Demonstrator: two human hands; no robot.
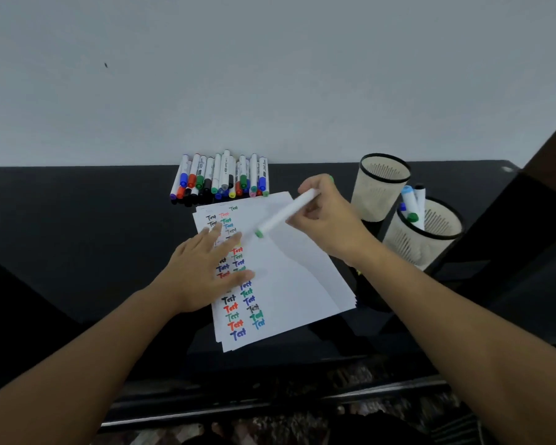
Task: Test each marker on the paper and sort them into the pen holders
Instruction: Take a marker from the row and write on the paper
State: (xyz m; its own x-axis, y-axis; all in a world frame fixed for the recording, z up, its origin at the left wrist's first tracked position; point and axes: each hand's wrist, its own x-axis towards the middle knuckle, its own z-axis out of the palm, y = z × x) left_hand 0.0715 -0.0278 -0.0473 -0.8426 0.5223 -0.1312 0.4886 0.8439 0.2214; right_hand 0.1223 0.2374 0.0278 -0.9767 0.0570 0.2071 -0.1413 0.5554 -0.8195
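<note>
Left hand (pixel 206 268) flat, pinning paper (pixel 286 274); right hand (pixel 326 216) grips green marker (pixel 283 215), tip toward nine o'clock, risking smudged ink.

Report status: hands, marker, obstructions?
Left hand flat on paper. Right hand grips green marker, tip over sheet. Nothing in the way.

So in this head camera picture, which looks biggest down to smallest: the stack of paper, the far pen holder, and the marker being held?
1. Stack of paper, clearly the largest.
2. Far pen holder.
3. Marker, thin, in the right hand.

The marker looks about as long as the holder is tall, and it sits nearer the camera, so that length comparison is unsure.
</note>
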